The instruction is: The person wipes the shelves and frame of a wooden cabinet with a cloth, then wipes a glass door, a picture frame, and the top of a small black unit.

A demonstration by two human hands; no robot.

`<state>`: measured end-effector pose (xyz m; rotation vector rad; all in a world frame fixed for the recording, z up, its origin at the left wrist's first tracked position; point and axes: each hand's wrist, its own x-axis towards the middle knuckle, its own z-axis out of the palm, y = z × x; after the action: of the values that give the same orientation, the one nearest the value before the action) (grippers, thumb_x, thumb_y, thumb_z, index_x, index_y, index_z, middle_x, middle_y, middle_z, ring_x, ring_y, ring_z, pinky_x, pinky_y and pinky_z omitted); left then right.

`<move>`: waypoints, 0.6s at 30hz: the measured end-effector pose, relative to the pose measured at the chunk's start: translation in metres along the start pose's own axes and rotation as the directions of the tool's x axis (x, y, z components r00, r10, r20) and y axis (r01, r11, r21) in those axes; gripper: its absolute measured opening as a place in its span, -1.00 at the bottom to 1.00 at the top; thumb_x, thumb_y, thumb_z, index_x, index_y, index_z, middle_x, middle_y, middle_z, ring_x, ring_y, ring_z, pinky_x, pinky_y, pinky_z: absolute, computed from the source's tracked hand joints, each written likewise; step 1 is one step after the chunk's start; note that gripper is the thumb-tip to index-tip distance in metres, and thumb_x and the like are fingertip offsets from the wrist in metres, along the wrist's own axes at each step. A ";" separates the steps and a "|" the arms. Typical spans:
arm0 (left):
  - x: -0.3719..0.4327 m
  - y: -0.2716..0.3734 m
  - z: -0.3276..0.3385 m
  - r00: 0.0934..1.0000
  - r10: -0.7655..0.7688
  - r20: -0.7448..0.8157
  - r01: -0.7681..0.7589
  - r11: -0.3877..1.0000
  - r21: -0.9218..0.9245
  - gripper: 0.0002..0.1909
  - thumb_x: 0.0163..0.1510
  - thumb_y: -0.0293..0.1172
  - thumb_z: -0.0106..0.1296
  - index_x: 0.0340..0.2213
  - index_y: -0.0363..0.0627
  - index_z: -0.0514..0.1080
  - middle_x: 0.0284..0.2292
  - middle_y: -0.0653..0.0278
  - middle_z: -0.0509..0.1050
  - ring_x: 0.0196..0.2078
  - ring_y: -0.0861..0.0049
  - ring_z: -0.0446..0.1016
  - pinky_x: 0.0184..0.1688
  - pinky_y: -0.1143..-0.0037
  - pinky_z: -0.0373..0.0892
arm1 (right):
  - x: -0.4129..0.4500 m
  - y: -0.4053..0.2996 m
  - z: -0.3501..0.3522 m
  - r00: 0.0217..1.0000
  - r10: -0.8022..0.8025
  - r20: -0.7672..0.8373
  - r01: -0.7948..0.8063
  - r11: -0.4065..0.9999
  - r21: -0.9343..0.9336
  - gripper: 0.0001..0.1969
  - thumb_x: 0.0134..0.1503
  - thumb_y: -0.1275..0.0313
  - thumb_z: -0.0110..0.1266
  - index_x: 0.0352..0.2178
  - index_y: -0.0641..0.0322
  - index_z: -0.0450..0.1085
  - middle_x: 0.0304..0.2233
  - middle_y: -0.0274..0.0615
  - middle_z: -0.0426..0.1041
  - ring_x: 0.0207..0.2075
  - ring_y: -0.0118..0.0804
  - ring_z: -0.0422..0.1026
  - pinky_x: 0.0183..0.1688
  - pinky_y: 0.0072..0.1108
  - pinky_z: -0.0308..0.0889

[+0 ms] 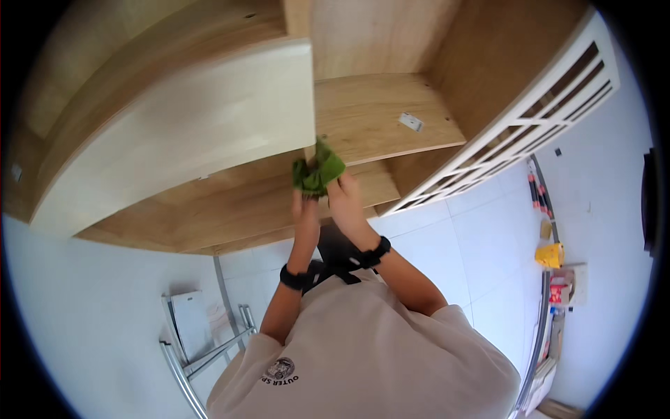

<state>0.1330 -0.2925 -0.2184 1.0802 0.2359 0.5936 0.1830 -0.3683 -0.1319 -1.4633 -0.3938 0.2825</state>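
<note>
A green cloth (325,170) is bunched between my two hands, against the wooden upright by the lower corner of a cream-white panel (209,115). My left hand (306,213) grips its lower left side. On the right side, my right hand (345,201) has hold of it, with some fingertips hidden in the folds. Both wrists wear black bands. Behind the cloth stands a wooden cabinet with a shelf (377,118) on the right and a lower shelf (193,212) running left under the panel.
A white lattice door (528,123) stands open at the right. A white paper label (411,122) lies on the shelf. Below left, a metal ladder (183,372) stands near the wall. A yellow container (549,255) and boxes line the far right wall on the tiled floor (439,246).
</note>
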 end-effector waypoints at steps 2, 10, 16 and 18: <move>-0.034 0.031 0.021 1.000 0.021 0.010 -0.022 0.994 0.106 -0.49 0.20 -0.55 -0.18 0.18 -0.27 0.11 0.06 0.13 0.31 0.06 0.44 0.33 0.06 0.49 0.28 | -0.018 -0.022 -0.014 0.994 -0.073 -0.083 0.080 0.994 0.073 -0.69 0.27 0.44 -0.13 -0.04 0.44 0.32 -0.18 -0.17 0.47 -0.16 -0.41 0.39 -0.11 -0.57 0.32; -0.003 0.072 0.094 0.916 0.366 0.168 -0.397 0.889 0.230 -0.39 0.11 -0.73 -0.22 0.21 -0.27 0.05 0.15 0.08 0.24 0.15 0.24 0.29 0.20 0.36 0.17 | 0.003 -0.095 -0.114 0.892 -0.332 -0.308 0.257 0.931 -0.259 -0.66 0.17 0.52 -0.07 -0.01 0.39 0.28 -0.15 -0.14 0.45 -0.18 -0.26 0.42 -0.09 -0.49 0.33; 0.078 0.063 0.127 0.963 0.213 0.163 -0.192 0.123 0.974 -0.47 -0.05 -0.59 -0.02 0.03 -0.19 0.33 -0.20 -0.07 0.46 -0.15 0.04 0.42 -0.11 0.20 0.36 | 0.099 -0.028 -0.173 0.958 -0.288 0.013 0.171 0.531 -0.830 -0.70 0.11 0.31 0.02 -0.20 0.32 0.35 -0.16 0.15 0.45 -0.06 0.22 0.36 -0.07 -0.18 0.29; 0.087 0.054 0.115 0.941 0.223 0.254 -0.280 0.091 0.956 -0.58 -0.01 -0.55 -0.03 -0.05 -0.20 0.39 -0.24 -0.07 0.49 -0.18 0.05 0.46 -0.14 0.21 0.39 | 0.100 -0.003 -0.181 0.905 -0.389 0.171 0.254 0.171 -0.952 -0.57 0.17 0.18 0.01 -0.04 0.25 0.38 0.08 0.24 0.30 0.12 0.16 0.27 0.17 -0.23 0.16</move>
<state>0.2392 -0.3121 -0.1088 2.5567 0.4388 0.7174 0.3495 -0.4901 -0.1317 -2.5714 -0.8831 -0.5606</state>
